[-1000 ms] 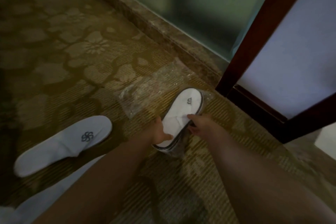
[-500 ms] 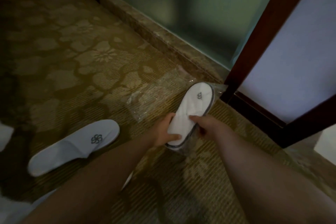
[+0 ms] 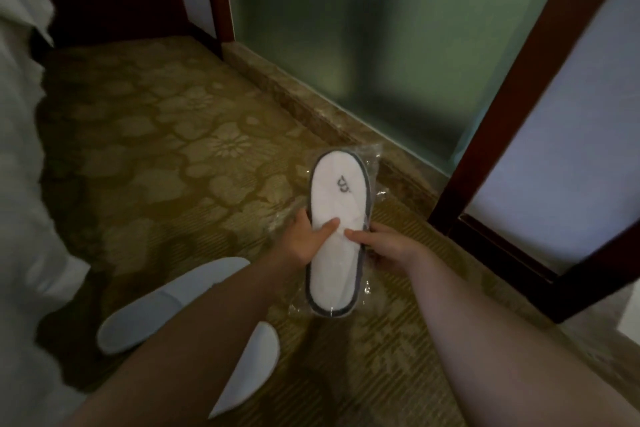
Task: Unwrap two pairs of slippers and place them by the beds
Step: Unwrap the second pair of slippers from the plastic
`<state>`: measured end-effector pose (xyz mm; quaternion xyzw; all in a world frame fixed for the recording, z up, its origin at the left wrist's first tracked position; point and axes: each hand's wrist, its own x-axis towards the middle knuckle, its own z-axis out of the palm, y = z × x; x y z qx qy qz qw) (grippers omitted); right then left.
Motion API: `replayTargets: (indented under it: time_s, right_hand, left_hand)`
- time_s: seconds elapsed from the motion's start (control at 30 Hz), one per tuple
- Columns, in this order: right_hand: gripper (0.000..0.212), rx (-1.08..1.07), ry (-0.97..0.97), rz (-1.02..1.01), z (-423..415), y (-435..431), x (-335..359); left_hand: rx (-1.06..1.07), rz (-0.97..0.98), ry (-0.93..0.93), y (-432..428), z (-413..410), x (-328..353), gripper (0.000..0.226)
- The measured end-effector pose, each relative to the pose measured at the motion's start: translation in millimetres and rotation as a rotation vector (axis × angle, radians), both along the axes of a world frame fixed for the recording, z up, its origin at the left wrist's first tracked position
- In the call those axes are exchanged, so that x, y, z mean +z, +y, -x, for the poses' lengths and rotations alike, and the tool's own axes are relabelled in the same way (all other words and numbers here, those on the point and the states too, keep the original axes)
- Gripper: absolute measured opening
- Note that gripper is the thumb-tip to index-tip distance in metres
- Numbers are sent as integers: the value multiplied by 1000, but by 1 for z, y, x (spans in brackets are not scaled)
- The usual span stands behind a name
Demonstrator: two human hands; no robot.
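patterned carpet (image 3: 173, 156), wrapped slippers (image 3: 337, 239) lengthwise, toe away

One head-worn camera looks steeply down, close over the carpet (image 3: 194, 156).

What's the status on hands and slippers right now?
Left hand and right hand both grip the wrapped slippers, plastic on. Two loose slippers on the carpet by the bed linen. Nothing in the way.
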<state>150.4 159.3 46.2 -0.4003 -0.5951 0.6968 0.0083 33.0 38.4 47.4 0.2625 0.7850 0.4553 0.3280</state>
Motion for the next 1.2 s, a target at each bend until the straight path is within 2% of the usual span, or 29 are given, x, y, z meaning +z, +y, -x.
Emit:
replayTargets:
  time_s: [0.13,0.3,0.43,0.5,0.57,0.6,0.73,0.8,0.87,1.0,1.2]
  right_hand:
    - [14,159,0,-9,19,-24,18]
    - [42,276,-33,-119,43,-43,33]
    - [42,372,-37,-186,51,-58,43]
    - [41,405,-37,-226,53,-65,48]
    - [45,433,-50,-300,57,-70,51]
    - [49,441,-59,-344,59,-72,52]
    - [51,472,-48,-443,61,-75,58]
    - [50,436,-4,-437,59,-74,62]
    - [49,313,53,-444,58,-70,64]
    - [23,-7,193,-476,59,-59,67]
    - [17,-205,225,-432,59,-51,65]
  left_hand:
    - [229,-157,-158,-19,19,22,79]
    - [474,-280,-351,-45,51,35,84]
    - [427,-319,-376,-61,56,41,49]
    - [425,-361,-362,-65,57,46,53]
    - [443,-389,-311,-65,62,51,77]
    - [436,-384,-283,-65,64,56,81]
    - [401,-351,-190,-66,76,63,53]
    - [398,-348,-155,-68,79,63,51]
    - [403,-299,-83,-70,80,60,53]
    - [276,-163,89,-80,83,52,63]
    - [122,-119,48,-83,79,53,54]
